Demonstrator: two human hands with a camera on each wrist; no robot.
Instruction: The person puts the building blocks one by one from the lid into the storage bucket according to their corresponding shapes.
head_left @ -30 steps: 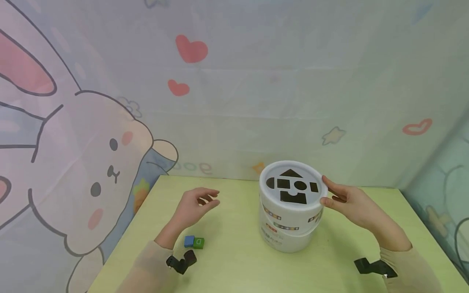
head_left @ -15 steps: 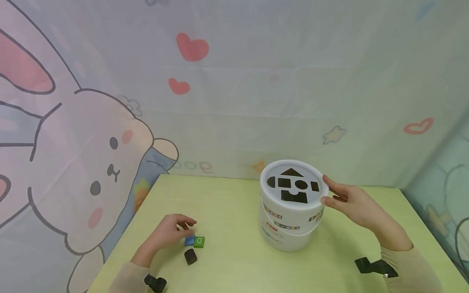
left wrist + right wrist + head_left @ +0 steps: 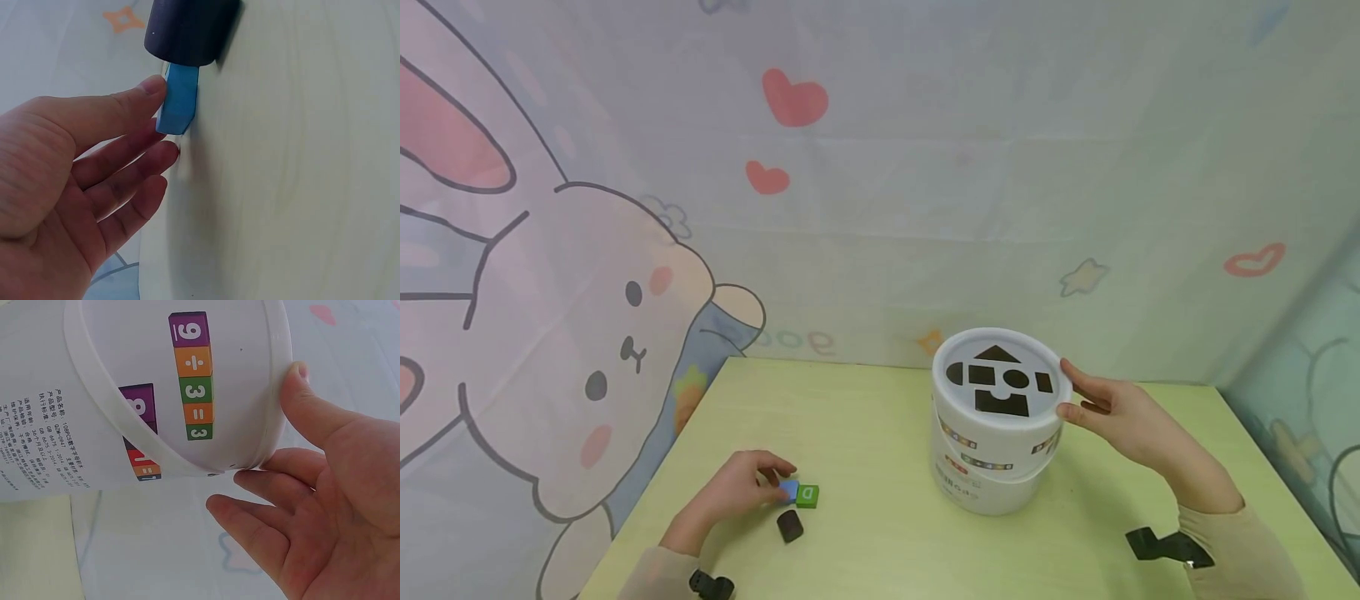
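My left hand (image 3: 741,483) is low over the left of the table, pinching a small blue block (image 3: 180,100) between thumb and fingers. A green block (image 3: 807,497) with a white letter sits right beside the blue one. Just nearer to me lies a dark block (image 3: 790,527), which covers part of the blue block in the left wrist view. My right hand (image 3: 1123,417) grips the lid rim of a white bucket (image 3: 244,381), thumb on the rim and fingers against the side. Shape-cut holes mark the bucket's lid (image 3: 1030,400); the bucket stands upright.
The pale yellow-green table (image 3: 865,550) ends at a cloth backdrop (image 3: 895,208) printed with a rabbit and hearts. A white handle (image 3: 103,394) hangs against the bucket's side. At the far right edge is a dark cable (image 3: 1336,500).
My left hand has come down and toward me from mid-air to the blue block, then taken it between thumb and fingers. The right hand and bucket have stayed put.
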